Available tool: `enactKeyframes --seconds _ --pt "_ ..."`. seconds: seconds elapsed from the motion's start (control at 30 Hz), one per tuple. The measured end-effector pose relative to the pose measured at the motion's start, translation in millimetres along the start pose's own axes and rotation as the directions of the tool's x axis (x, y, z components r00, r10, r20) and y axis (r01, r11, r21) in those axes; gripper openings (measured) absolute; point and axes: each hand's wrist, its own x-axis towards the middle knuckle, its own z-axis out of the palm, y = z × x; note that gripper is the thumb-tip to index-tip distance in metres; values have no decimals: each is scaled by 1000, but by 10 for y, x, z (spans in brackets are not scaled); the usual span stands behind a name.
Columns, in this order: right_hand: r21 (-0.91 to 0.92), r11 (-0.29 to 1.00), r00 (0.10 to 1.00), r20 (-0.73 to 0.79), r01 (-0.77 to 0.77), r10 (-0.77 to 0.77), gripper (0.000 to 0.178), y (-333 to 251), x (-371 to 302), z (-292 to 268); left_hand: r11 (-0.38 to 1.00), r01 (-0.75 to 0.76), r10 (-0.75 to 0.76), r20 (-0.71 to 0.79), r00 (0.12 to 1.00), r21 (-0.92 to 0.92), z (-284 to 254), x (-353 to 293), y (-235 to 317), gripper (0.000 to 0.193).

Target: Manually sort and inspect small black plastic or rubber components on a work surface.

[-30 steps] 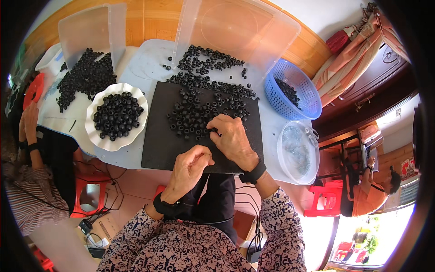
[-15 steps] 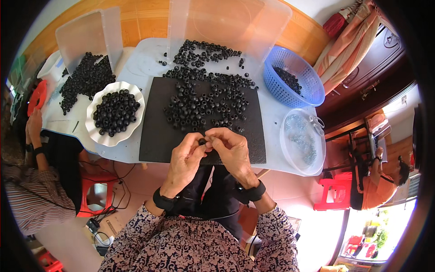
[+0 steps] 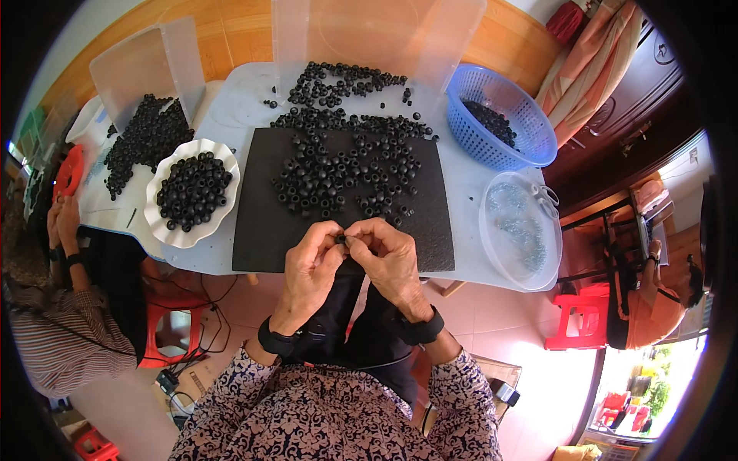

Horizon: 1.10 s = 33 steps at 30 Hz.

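Note:
A single black bead is pinched between the fingertips of my left hand, over the near edge of a black mat. My right hand meets it there, thumb and forefinger pressed together against the bead. Whether the right fingertips also hold something small is hidden. Just beyond my hands, many loose black beads with holes spread over the mat and past its far edge. To the left stands a white scalloped dish heaped with similar beads.
On the right are a blue plastic basket with black beads and a round clear tray of tiny pale beads, scissors at its rim. Clear bins lie tipped at the back. Another person's hands work at far left.
My view has shifted slightly. Both hands stay together at the mat's near edge; the bead has turned a little between the fingertips, which have drawn closer around it.

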Motion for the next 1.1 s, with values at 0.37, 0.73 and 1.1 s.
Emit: enactKeyframes --seconds 0.37,0.73,1.1 --pt "-76 997 1000 14 2 -1 9 -76 -7 -20 998 -31 30 26 999 46 -23 15 34 17" --pt "-206 973 992 83 106 -91 24 -123 -11 -52 996 76 -80 70 994 54 -58 68 120 21" --pt "-226 963 989 14 150 -150 22 -74 -30 -25 990 140 -140 55 989 2 -45 28 76 16"
